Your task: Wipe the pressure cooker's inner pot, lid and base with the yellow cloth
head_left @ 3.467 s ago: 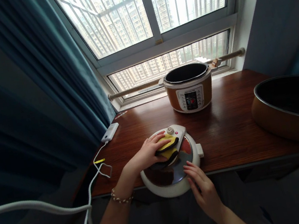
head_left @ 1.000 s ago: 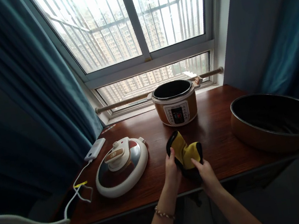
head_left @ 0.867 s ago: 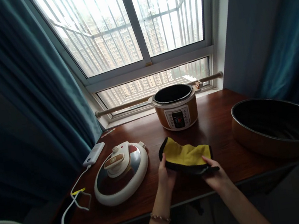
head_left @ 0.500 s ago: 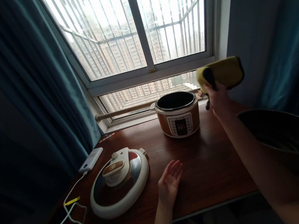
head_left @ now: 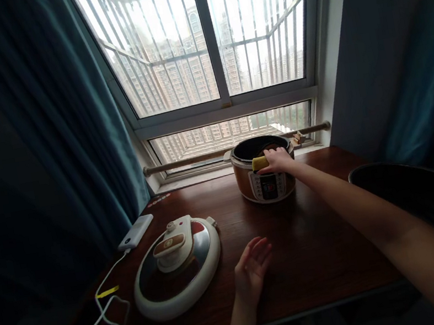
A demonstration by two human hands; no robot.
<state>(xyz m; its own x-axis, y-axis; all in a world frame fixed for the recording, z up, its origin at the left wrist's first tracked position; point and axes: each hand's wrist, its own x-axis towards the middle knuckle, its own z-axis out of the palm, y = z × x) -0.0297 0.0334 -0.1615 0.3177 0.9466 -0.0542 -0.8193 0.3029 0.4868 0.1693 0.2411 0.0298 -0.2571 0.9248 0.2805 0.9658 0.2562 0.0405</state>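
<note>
A lid [head_left: 177, 267] is lying on the worktop [head_left: 301, 259]; near it, the empty left hand [head_left: 253, 273] is curving loosely open; rightward, the right hand [head_left: 279, 160] is gripping a yellow cloth [head_left: 260, 164] at the front rim of a cooker [head_left: 245, 182].

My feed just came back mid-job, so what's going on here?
The person's right hand holds a yellow cloth at the front rim of the electric pressure cooker, which stands uncovered by the window. The left hand is open, palm up, holding nothing. The cooker's lid lies on the wooden table, beyond the left hand's left side.
</note>
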